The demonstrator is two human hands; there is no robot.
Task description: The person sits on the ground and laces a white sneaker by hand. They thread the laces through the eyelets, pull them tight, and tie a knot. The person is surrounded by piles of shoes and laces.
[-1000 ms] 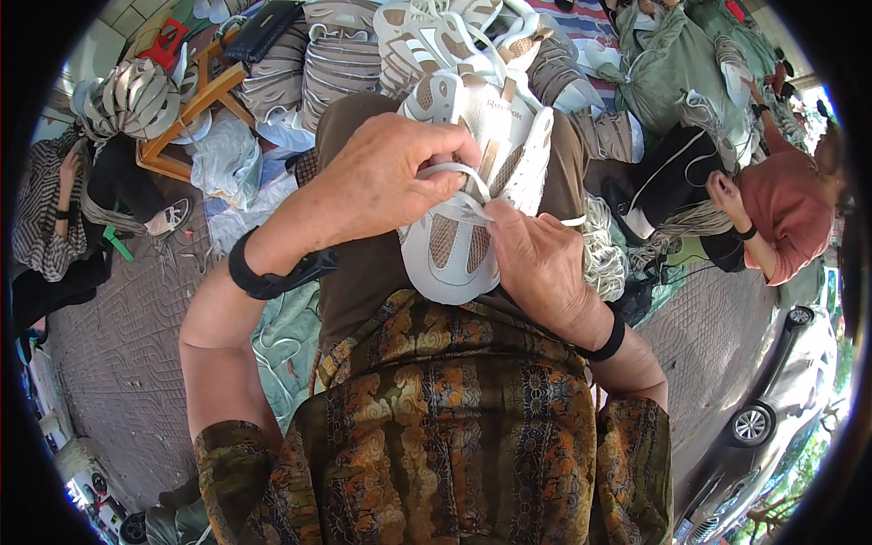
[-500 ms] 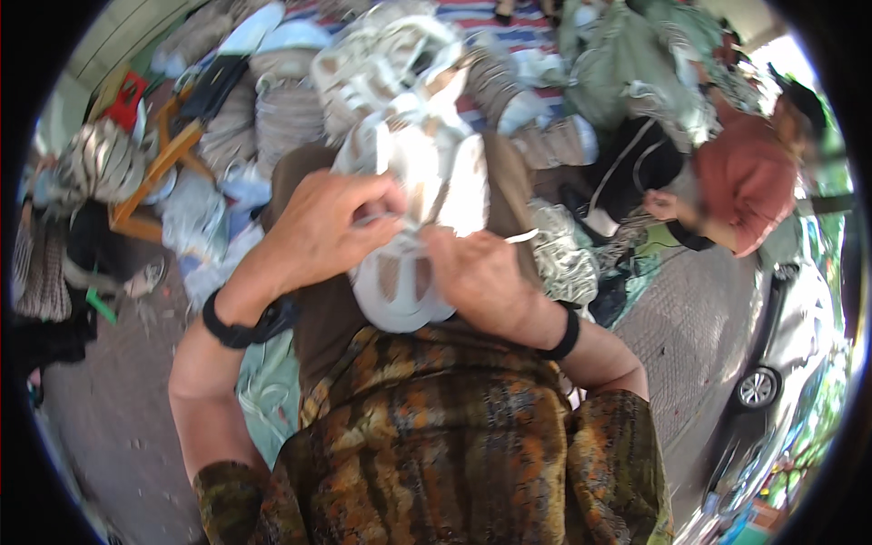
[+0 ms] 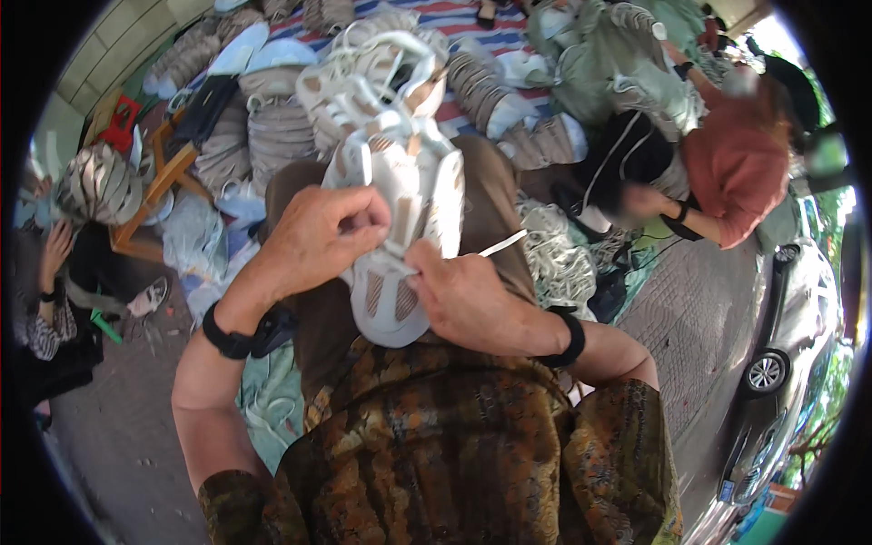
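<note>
On my lap lies a white shoe upper (image 3: 386, 313) with tan mesh panels, its rounded toe toward me. My right hand (image 3: 477, 300) pinches a white shoelace (image 3: 505, 242) over the upper; a loose end of it sticks out to the right. My left hand (image 3: 327, 232) is closed at the upper's left side, thumb and forefinger together. What lies between those fingers, if anything, is too small to make out. More white uppers (image 3: 391, 68) are heaped just beyond, at and past my knees.
Stacks of grey-beige uppers (image 3: 282, 127) stand beyond my left knee, by a wooden frame (image 3: 159, 195). Bundled white laces (image 3: 559, 250) lie right of my leg. A person in a red top (image 3: 736, 173) sits at the right; another person's hand (image 3: 56, 250) shows far left. A car (image 3: 790, 336) stands outside.
My right hand has shifted slightly left and down, and the lace end now sticks out longer. My left hand has moved a little left. At far left, another person's arm has come into view.
</note>
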